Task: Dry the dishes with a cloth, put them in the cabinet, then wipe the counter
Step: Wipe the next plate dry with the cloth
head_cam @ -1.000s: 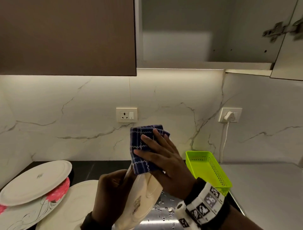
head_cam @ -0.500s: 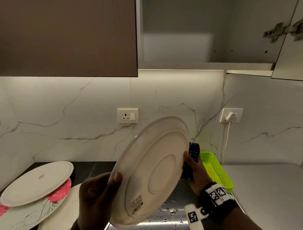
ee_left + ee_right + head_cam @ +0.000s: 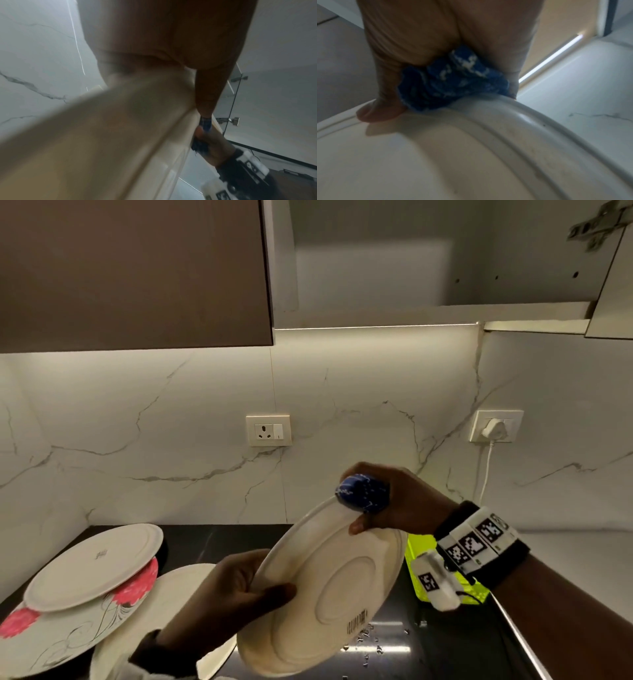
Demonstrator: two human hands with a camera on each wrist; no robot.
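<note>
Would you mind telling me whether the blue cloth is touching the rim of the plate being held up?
Touching. The right wrist view shows the blue cloth, bunched in the right hand, pressed onto the plate's rim.

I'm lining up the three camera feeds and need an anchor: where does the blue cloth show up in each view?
Head: blue cloth right of centre, bunched in the right hand at the upper rim of the cream plate.
Left wrist: a small blue sliver at the plate's right edge, lower right of centre.
Right wrist: upper centre, wedged between thumb and fingers against the rim.
Shared landmark: the cream plate's rim.
</note>
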